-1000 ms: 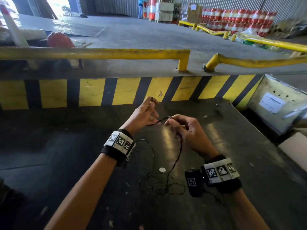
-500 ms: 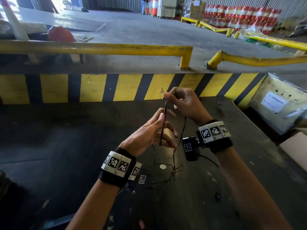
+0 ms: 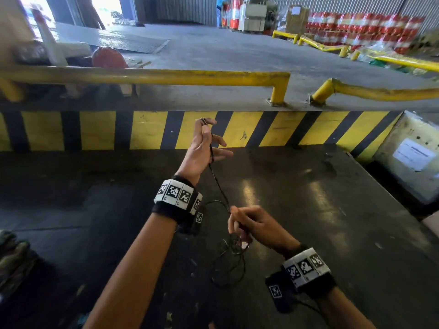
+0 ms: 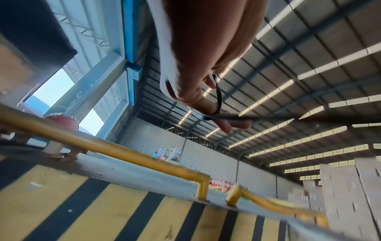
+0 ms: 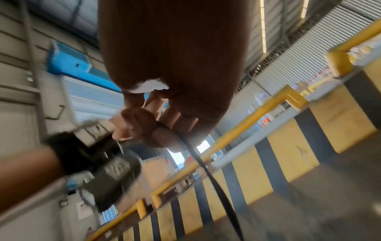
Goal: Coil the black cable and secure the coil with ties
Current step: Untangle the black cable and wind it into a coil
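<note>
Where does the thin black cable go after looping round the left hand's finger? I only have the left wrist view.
Observer: In the head view the thin black cable runs taut down to the right hand.
Reviewer: How does that hand hold it?
Observer: The right wrist view shows its fingers curled round the cable, which leaves them downward.
Reviewer: Is there a coil yet?
Observer: No tidy one; the rest lies in loose tangled loops on the dark surface under the right hand.
</note>
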`<action>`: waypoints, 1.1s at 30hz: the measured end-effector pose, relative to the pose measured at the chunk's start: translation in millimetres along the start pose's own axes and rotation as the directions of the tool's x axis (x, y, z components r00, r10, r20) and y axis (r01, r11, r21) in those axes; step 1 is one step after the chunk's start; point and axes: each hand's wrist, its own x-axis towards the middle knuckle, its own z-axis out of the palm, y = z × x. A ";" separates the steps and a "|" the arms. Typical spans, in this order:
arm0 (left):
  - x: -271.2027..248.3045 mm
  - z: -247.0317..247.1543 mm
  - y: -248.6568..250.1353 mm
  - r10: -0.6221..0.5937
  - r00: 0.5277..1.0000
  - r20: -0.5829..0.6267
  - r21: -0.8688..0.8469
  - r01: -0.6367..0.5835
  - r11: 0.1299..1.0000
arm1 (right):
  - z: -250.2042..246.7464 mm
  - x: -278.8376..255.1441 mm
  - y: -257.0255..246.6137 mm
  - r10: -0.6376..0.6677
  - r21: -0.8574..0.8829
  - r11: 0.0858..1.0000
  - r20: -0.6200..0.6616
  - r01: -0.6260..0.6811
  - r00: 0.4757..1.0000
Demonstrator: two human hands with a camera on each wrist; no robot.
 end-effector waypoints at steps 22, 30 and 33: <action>-81.4 31.8 -44.5 -0.185 0.852 0.489 -0.310 0.369 0.876 | -97.4 79.8 -47.8 -0.246 -0.418 0.895 -0.174 0.155 0.954; -52.7 26.4 -24.9 -0.069 0.957 0.282 -0.385 0.179 0.906 | -22.5 52.8 50.0 0.115 0.101 0.990 -0.178 -0.098 0.977; -30.6 15.6 -23.2 -0.058 0.989 0.137 -0.384 0.107 0.917 | 5.3 30.9 46.3 0.196 0.220 0.960 -0.080 -0.174 0.977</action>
